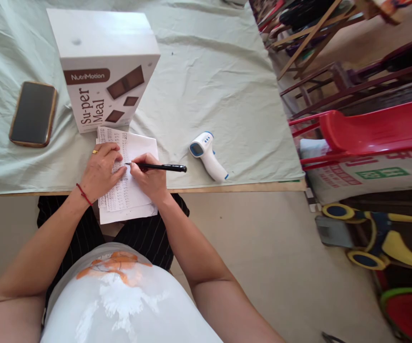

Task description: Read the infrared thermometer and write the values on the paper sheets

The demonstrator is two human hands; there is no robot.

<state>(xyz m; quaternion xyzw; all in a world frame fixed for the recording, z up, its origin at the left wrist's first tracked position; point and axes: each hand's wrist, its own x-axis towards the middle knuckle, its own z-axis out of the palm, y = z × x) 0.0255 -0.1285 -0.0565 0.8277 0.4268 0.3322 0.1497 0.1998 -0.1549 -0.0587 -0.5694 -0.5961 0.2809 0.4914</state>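
My right hand (149, 177) grips a black pen (168, 167), its tip touching or just over the paper. Under both hands lie white sheets of paper (143, 145), partly covered with rows of small handwriting and overhanging the table's front edge. My left hand (101, 169) rests flat on the written side, fingers spread and slightly bent, with a ring and a red string bracelet. Right behind the sheets stands a white NutriMotion box (102, 90). A white and blue infrared thermometer (208, 155) lies to the right of the pen.
A phone in a brown case (33, 113) lies left of the box. Pale green cloth (227, 85) covers the table. Right of the table are a red plastic seat (377, 128), a printed white sack (356, 171) and a yellow and blue ride-on toy (381, 233).
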